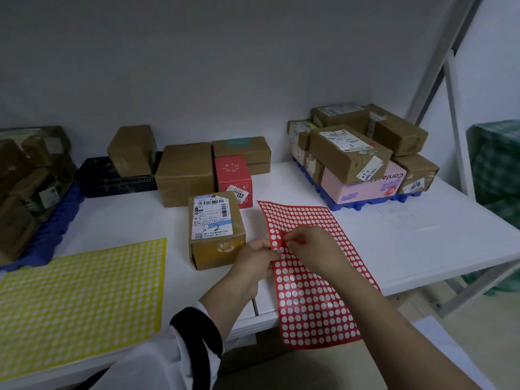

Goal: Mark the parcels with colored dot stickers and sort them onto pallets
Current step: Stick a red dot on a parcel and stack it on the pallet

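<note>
Now | left hand (pixel 254 260) + right hand (pixel 312 249) pinch 1 red sheet (pixel 309 305) | 1 yellow sheet (pixel 78 299)

A red sheet (pixel 315 291) of dot stickers is held at its left edge by the left hand (pixel 254 258), its lower end hanging past the table (pixel 408 249) edge. The same edge is pinched by the right hand (pixel 312 246). A labelled parcel (pixel 215 229) is seen just left of the hands. A yellow sheet (pixel 81 299) is laid flat at the left. Parcels are stacked on a left pallet (pixel 53 229) and a right pallet (pixel 365 204); more boxes, among them a red box (pixel 232 173), are set between them.
</note>
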